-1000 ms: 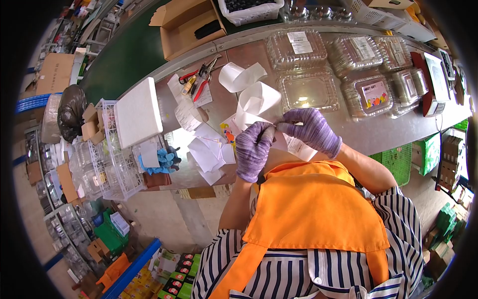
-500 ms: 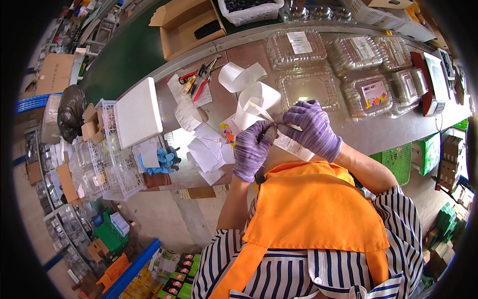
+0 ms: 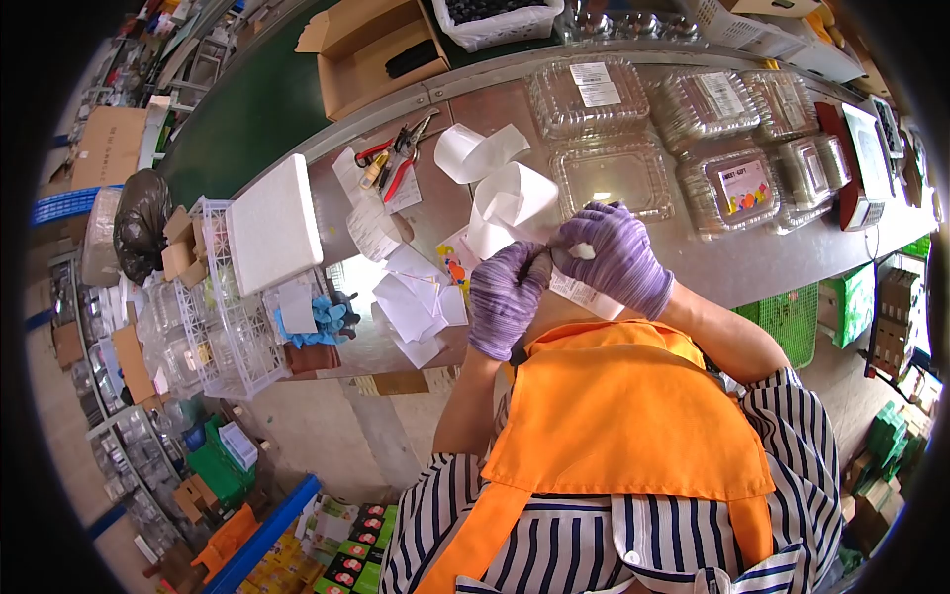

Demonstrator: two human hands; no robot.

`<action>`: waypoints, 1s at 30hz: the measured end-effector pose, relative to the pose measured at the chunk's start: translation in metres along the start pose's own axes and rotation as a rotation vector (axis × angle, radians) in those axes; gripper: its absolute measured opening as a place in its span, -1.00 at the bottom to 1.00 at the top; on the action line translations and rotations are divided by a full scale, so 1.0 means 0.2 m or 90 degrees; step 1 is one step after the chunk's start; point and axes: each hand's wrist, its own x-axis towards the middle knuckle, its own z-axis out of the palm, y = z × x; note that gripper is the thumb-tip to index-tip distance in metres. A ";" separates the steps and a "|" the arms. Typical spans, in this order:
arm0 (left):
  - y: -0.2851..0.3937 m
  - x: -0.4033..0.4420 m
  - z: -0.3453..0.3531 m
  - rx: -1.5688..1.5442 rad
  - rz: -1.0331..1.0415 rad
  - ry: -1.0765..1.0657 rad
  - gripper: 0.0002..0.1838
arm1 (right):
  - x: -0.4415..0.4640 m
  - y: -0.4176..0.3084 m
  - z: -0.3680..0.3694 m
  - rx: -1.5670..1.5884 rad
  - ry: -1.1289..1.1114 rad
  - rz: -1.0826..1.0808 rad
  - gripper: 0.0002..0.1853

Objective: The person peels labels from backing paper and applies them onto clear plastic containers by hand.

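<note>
My left hand [image 3: 505,302], in a striped purple glove, is closed in a pinch on a white label strip [image 3: 515,203] that curls up from the table behind it. My right hand [image 3: 623,262], gloved alike, meets it fingertip to fingertip and pinches the strip too. A small white bit of paper [image 3: 583,250] shows between the right fingers. Below the hands hangs a printed part of a label [image 3: 584,293]. Beside my left hand lies a sticker with coloured figures [image 3: 456,262]. The exact point of the pinch is hidden by the fingers.
Clear plastic boxes [image 3: 609,180] stand at the right, one with a colourful sticker [image 3: 744,188]. Pliers [image 3: 400,178], loose white papers [image 3: 411,302] and a white board [image 3: 277,223] lie to the left. An open carton [image 3: 361,84] stands at the back.
The pointed, coloured-edged piece that stuck up between my hands no longer shows. A white bit now appears at my right fingers, which have curled in slightly. My left hand has barely moved.
</note>
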 end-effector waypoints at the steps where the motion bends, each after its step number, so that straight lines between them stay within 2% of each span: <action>1: 0.01 0.00 0.00 -0.018 -0.017 0.002 -0.87 | 0.00 0.02 0.01 0.108 -0.016 0.085 -0.89; 4: 0.00 -0.01 0.00 -0.044 -0.034 0.009 -0.86 | -0.01 0.04 0.00 0.134 -0.042 0.094 -0.87; 7: -0.03 -0.01 0.01 -0.010 0.001 0.010 -0.85 | 0.00 0.03 -0.01 -0.042 -0.026 -0.064 -0.86; 10: -0.01 0.00 0.01 0.027 0.001 0.009 -0.86 | -0.01 0.02 0.01 -0.115 -0.060 -0.051 -0.86; 13: -0.01 -0.01 0.01 0.021 -0.017 0.008 -0.86 | 0.00 0.02 0.00 -0.068 -0.062 -0.047 -0.84; 17: 0.00 -0.01 0.00 -0.076 -0.063 0.010 -0.87 | -0.01 0.05 0.01 0.287 -0.118 0.247 -0.75; 20: 0.02 0.00 -0.01 -0.122 -0.101 -0.004 -0.86 | 0.00 0.09 0.00 0.474 -0.158 0.317 -0.78; 21: 0.02 0.00 -0.02 -0.132 -0.112 -0.010 -0.86 | 0.00 0.07 -0.02 0.454 -0.164 0.323 -0.78; 24: 0.00 0.01 -0.01 -0.133 -0.124 -0.023 -0.87 | -0.01 0.07 -0.02 0.297 -0.124 0.202 -0.76; 30: -0.01 0.01 -0.01 -0.040 -0.009 -0.003 -0.87 | -0.01 0.10 0.00 0.373 -0.171 0.255 -0.74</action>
